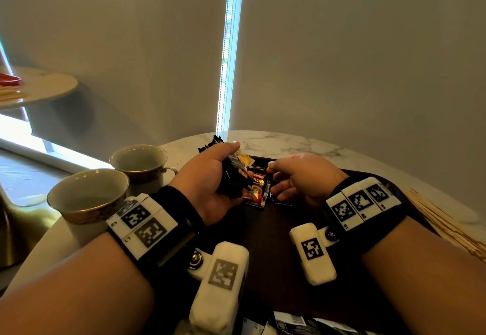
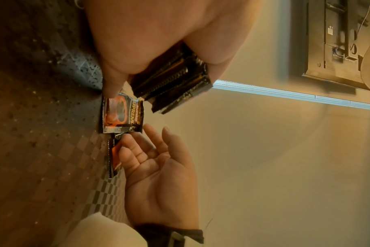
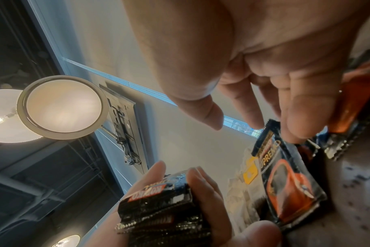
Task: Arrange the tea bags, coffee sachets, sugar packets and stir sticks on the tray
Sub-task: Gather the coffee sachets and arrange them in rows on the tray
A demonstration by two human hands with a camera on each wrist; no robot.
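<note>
Glossy black-and-orange coffee sachet (image 1: 258, 188) stands tilted on the dark tray (image 1: 286, 227). Left hand (image 1: 210, 177) grips a stack of black sachets (image 3: 163, 205), one fingertip on the tilted sachet. Right hand (image 1: 302, 177) is spread, fingers relaxed beside it. Only the head view shows two cups (image 1: 86, 198) on the marble desk (image 1: 302, 142).

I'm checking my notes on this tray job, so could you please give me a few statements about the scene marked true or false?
1. The left hand grips a stack of black sachets. True.
2. The right hand is a closed fist. False: its fingers are loosely extended, holding nothing.
3. One orange-and-black sachet sits between the hands, above the dark tray. True.
4. Two cups stand right of the tray. False: they stand left.
</note>
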